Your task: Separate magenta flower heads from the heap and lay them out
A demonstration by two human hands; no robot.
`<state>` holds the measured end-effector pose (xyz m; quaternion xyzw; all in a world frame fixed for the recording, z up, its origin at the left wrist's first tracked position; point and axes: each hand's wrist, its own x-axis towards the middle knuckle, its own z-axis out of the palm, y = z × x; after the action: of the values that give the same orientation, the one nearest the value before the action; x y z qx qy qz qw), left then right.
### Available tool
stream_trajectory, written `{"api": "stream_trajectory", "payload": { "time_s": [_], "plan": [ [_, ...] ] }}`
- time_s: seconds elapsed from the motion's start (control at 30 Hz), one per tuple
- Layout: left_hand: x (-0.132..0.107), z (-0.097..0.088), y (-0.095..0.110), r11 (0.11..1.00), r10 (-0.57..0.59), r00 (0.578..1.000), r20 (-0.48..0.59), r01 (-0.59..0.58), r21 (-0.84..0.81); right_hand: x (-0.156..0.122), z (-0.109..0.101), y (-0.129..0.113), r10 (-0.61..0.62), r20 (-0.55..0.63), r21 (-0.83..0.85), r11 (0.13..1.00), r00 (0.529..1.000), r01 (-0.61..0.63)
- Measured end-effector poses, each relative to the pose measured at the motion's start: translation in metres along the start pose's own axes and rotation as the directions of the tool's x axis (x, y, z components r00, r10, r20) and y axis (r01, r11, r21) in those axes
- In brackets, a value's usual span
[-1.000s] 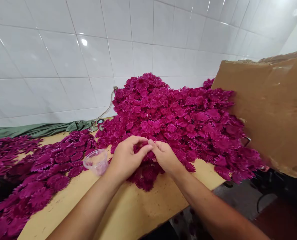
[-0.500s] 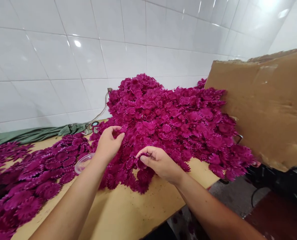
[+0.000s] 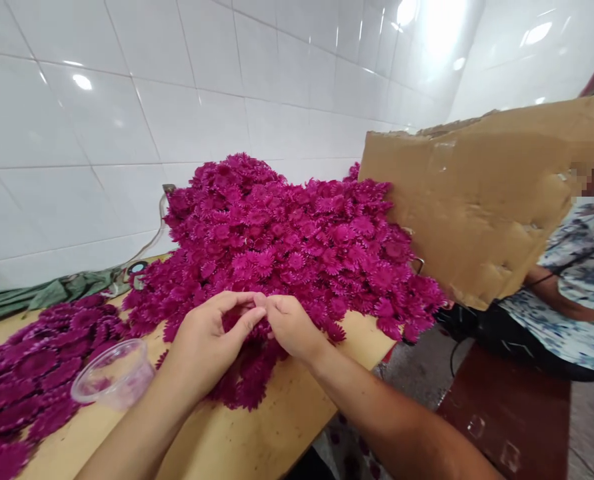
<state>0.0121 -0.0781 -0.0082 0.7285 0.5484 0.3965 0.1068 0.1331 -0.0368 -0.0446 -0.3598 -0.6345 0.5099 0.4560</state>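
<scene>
In front of the big heap of magenta artificial flower heads (image 3: 287, 233), my two hands meet at the fingertips. My left hand (image 3: 221, 333) is closed in a pinch, thumb against forefinger. Against it presses my right hand (image 3: 289, 327), its fingers closed too. Whatever they hold is hidden or too small to make out. Just beneath them, a cluster of magenta flower heads (image 3: 249, 383) lies on the table's near part. To the left of my left forearm, a clear plastic cup (image 3: 114, 373) stands tilted, with a few purplish bits visible inside.
More flower heads (image 3: 41, 367) spread along the left of the yellowish table (image 3: 281, 413). A green cloth (image 3: 51, 293) and a cable lie by the tiled wall (image 3: 127, 127). At right, a large cardboard sheet (image 3: 471, 207) stands upright; beyond it sits a person in a patterned shirt (image 3: 571, 287).
My hands, apart before, have come together at the fingertips. The flower head seen in my right hand is now out of sight. The view has turned right, bringing the seated person in.
</scene>
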Motion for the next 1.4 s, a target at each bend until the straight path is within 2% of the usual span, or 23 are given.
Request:
{"api": "stream_trajectory", "payload": {
  "time_s": [0.1, 0.17, 0.3, 0.4, 0.47, 0.53, 0.6, 0.63, 0.67, 0.7, 0.77, 0.83, 0.87, 0.97, 1.03, 1.13, 1.23, 1.4],
  "plan": [
    [0.001, 0.003, -0.002, 0.999, 0.036, 0.999, -0.011, -0.036, 0.028, 0.000, -0.001, 0.001, -0.030, 0.033, 0.104, 0.994, 0.999, 0.027],
    [0.003, 0.004, -0.002, 0.997, 0.044, 0.999, -0.011, -0.043, 0.056, -0.002, -0.001, 0.002, -0.012, 0.059, 0.179, 0.984, 0.998, 0.002],
    [0.007, 0.005, -0.003, 0.997, -0.051, 0.998, -0.040, 0.053, 0.060, -0.006, -0.002, 0.000, 0.032, 0.119, 0.296, 0.953, 0.992, -0.066],
    [0.011, 0.007, -0.003, 0.986, -0.156, 0.979, -0.133, 0.148, -0.073, -0.008, -0.002, -0.006, 0.028, 0.144, 0.331, 0.941, 0.989, -0.075],
    [0.015, 0.005, -0.001, 0.939, -0.254, 0.954, -0.158, 0.204, -0.278, -0.008, 0.000, -0.011, 0.036, 0.148, 0.325, 0.942, 0.988, -0.083],
    [0.021, -0.001, 0.001, 0.819, -0.389, 0.902, -0.184, 0.248, -0.517, -0.009, 0.002, -0.014, 0.037, 0.125, 0.287, 0.955, 0.991, -0.072],
    [0.029, -0.013, 0.001, 0.677, -0.542, 0.803, -0.247, 0.244, -0.694, -0.010, 0.004, -0.014, 0.014, 0.079, 0.219, 0.975, 0.997, -0.031],
    [0.033, -0.020, -0.001, 0.630, -0.606, 0.741, -0.290, 0.224, -0.743, -0.011, 0.004, -0.013, 0.002, 0.057, 0.186, 0.982, 0.998, -0.013],
    [0.036, -0.026, -0.005, 0.605, -0.641, 0.700, -0.315, 0.207, -0.769, -0.012, 0.004, -0.012, -0.005, 0.044, 0.162, 0.987, 0.999, -0.002],
    [0.037, -0.032, -0.009, 0.604, -0.646, 0.690, -0.327, 0.201, -0.771, -0.013, 0.003, -0.011, -0.006, 0.039, 0.152, 0.988, 0.999, 0.000],
    [0.038, -0.038, -0.017, 0.638, -0.595, 0.750, -0.288, 0.223, -0.737, -0.012, 0.000, -0.010, 0.004, 0.045, 0.165, 0.986, 0.999, -0.011],
    [0.036, -0.037, -0.022, 0.671, -0.541, 0.816, -0.205, 0.272, -0.689, -0.011, -0.003, -0.010, 0.012, 0.061, 0.201, 0.979, 0.998, -0.024],
    [0.035, -0.034, -0.022, 0.673, -0.533, 0.832, -0.157, 0.304, -0.674, -0.010, -0.004, -0.010, 0.018, 0.074, 0.217, 0.976, 0.997, -0.034],
    [0.031, -0.026, -0.021, 0.652, -0.540, 0.841, -0.029, 0.396, -0.646, -0.009, -0.004, -0.013, 0.044, 0.141, 0.247, 0.966, 0.989, -0.078],
    [0.030, -0.023, -0.020, 0.654, -0.542, 0.841, 0.007, 0.427, -0.624, -0.009, -0.003, -0.012, 0.053, 0.168, 0.260, 0.961, 0.984, -0.096],
    [0.031, -0.023, -0.025, 0.715, -0.514, 0.857, -0.029, 0.409, -0.567, -0.009, -0.004, -0.009, 0.042, 0.155, 0.292, 0.952, 0.987, -0.087],
    [0.031, -0.023, -0.033, 0.797, -0.447, 0.893, -0.055, 0.370, -0.478, -0.008, -0.006, -0.007, 0.024, 0.137, 0.291, 0.955, 0.990, -0.063],
    [0.034, -0.016, -0.037, 0.888, -0.356, 0.932, -0.062, 0.317, -0.332, -0.004, -0.007, -0.015, -0.004, 0.018, 0.126, 0.992, 1.000, 0.002]
  ]
}}
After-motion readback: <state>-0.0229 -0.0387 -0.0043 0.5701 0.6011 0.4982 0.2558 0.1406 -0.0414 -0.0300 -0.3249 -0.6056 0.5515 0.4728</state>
